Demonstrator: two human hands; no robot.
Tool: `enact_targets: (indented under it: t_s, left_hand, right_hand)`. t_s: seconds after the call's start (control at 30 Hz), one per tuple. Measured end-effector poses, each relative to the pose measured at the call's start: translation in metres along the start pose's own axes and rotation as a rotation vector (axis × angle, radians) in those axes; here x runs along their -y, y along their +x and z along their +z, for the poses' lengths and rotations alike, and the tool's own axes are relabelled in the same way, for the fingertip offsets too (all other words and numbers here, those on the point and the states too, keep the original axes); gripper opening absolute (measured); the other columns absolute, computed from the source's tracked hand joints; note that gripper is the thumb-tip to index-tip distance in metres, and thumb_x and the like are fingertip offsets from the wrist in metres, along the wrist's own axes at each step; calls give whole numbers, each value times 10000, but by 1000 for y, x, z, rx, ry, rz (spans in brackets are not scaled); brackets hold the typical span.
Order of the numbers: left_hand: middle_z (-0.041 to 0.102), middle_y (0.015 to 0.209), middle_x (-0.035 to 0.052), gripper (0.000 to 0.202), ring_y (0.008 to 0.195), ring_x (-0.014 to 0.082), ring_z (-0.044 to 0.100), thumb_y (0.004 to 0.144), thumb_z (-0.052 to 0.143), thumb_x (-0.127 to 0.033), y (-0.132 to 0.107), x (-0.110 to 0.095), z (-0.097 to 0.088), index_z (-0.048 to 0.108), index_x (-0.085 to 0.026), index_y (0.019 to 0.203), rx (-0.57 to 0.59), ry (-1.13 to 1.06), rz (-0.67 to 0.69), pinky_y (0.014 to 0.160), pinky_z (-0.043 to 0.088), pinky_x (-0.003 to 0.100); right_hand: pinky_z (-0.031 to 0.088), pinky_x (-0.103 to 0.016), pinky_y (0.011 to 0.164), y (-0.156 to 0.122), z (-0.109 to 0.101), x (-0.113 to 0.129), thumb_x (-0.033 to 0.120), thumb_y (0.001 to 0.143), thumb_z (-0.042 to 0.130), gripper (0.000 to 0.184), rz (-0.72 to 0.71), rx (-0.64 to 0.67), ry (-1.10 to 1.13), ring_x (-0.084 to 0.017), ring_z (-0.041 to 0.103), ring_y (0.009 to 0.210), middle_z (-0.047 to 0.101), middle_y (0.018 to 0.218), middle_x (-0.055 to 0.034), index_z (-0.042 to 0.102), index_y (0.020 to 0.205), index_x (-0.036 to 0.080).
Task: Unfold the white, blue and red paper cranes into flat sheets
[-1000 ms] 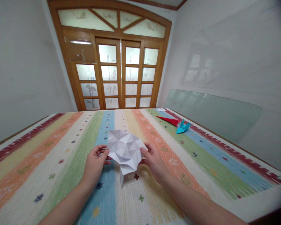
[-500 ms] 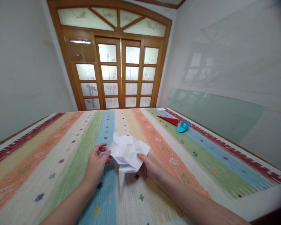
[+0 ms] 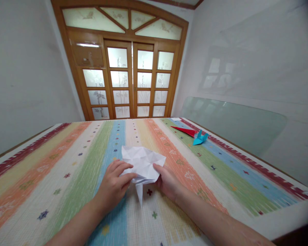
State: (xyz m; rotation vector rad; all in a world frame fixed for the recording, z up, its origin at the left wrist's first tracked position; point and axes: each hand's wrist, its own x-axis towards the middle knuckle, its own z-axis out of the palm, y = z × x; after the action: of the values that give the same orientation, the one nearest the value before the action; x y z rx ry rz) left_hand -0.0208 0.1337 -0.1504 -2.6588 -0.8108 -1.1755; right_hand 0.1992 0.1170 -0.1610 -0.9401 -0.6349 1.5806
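A partly folded sheet of white paper (image 3: 143, 159) is held above the striped tablecloth, criss-crossed with creases. A narrow pointed flap (image 3: 139, 194) hangs down from its near edge. My right hand (image 3: 168, 181) pinches the right edge, thumb on top and the other fingers underneath. Over the left part of the paper lies my left hand (image 3: 118, 179), its thumb and forefinger closed in on the fold near the front edge. The paper's lower left corner is hidden behind that hand.
Toward the far right of the striped tablecloth (image 3: 74, 184) lie a long red folded paper (image 3: 183, 130) and a blue origami piece (image 3: 200, 137). A pale glass panel (image 3: 233, 119) leans along the right wall. Wooden doors (image 3: 132, 78) stand beyond the table.
My left hand has moved right, from the paper's left corner onto its front fold. The paper has turned slightly and its hanging flap has shifted right. My right hand keeps its pinch.
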Motion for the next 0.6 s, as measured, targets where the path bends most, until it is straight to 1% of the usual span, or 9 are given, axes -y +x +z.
enact_targets:
  t_s: [0.1,0.2,0.27,0.43,0.53,0.6]
  left_hand:
    - [637,1125,69,254,1100,249,530,888,559,-116,1,-1,-1,700,-271,1032,12,-6,13,1016,405,481]
    - [636,1121,68,208,1101,246,520,892,549,-108,0,-1,-1,688,-245,966,35,-36,6,984,424,445]
    - [634,1125,63,178,1105,245,513,885,551,-96,0,-2,0,669,-226,914,72,-61,-1,975,425,431]
    - [626,1102,63,125,1073,251,519,847,580,-83,1,-6,3,620,-201,832,145,-84,-40,945,432,428]
    - [618,1075,69,114,1038,248,528,834,591,-82,1,-6,3,610,-194,822,160,-69,-59,921,439,421]
    - [612,1074,70,106,1037,247,524,834,599,-89,1,-6,3,617,-194,836,157,-59,-61,927,432,424]
  right_hand:
    - [575,-392,764,0,-2,-1,309,889,547,352,24,40,27,-237,691,897,681,1156,-141,569,1200,145]
    - [573,-406,772,2,-3,-2,321,891,545,359,43,61,35,-236,690,890,682,1152,-139,569,1203,146]
    - [568,-396,771,3,-4,-3,334,886,556,359,44,69,23,-232,689,879,688,1132,-135,579,1194,149]
    - [524,-293,722,6,-10,-10,369,833,650,367,-110,61,-118,-207,672,854,705,1058,-102,620,1123,147]
    - [493,-266,670,5,-12,-12,416,826,663,360,-120,46,-184,-189,654,786,710,950,-77,641,1055,139]
    - [487,-264,663,4,-11,-10,421,826,663,359,-121,53,-169,-185,648,774,708,937,-70,646,1054,143]
